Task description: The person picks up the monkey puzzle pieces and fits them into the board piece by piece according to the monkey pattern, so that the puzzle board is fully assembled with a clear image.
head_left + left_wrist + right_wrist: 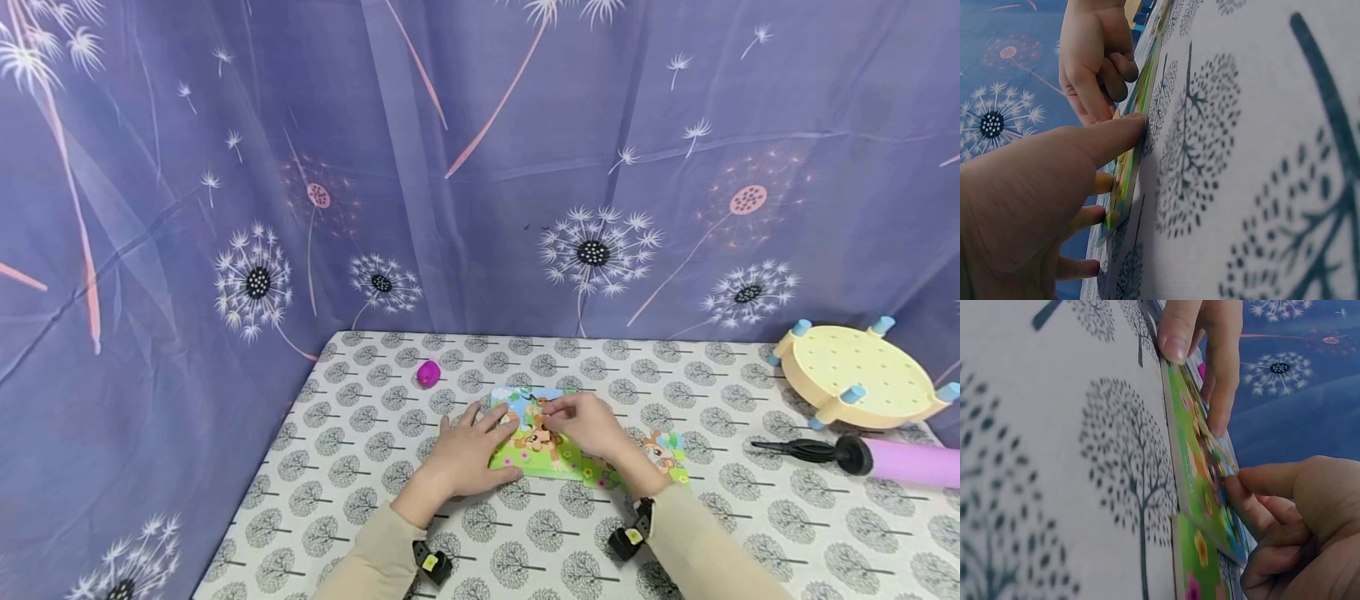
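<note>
The thin, flat puzzle board [536,464] lies on the tree-print cloth [547,529], grassy edge toward the person; I cannot tell its long axis. The left hand [465,454] rests fingers spread over its left side; the right hand [592,427] pinches a thin piece [1220,449], tilted above the board.

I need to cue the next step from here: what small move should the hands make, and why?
Probably ease the right hand down to lay the thin piece flat: thumb and finger pinch it, and it looks tilted over the picture board, where the left hand rests.
</note>
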Available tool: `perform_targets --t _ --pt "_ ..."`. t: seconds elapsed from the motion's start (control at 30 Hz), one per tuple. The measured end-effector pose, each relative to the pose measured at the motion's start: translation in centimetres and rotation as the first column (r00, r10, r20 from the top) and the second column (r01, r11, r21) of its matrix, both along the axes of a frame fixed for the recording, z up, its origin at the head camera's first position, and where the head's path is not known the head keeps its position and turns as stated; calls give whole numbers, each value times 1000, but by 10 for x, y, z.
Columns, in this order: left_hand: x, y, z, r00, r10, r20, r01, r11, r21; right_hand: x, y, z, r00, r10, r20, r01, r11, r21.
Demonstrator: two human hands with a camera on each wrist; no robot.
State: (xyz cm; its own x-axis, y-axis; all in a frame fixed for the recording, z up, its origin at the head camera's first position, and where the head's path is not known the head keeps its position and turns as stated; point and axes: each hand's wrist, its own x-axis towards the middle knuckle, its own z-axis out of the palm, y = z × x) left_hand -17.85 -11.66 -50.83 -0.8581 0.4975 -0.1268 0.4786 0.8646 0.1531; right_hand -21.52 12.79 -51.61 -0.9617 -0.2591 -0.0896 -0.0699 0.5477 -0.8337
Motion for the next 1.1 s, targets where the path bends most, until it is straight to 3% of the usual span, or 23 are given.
perform_targets --t 0.37,0.67,1.1 --pt "0 1 -3 1000 -8 -16 7 1000 -19 -3 -10 -3 997 -71 22 71 997 13" --pt "8 4 -8 997 -79 -26 80 997 11 -2 -14 -1 997 -79 12 78 996 48" --pt "9 5 -8 996 -87 -21 87 996 9 -2 -8 3 996 -61 -59 68 991 119"
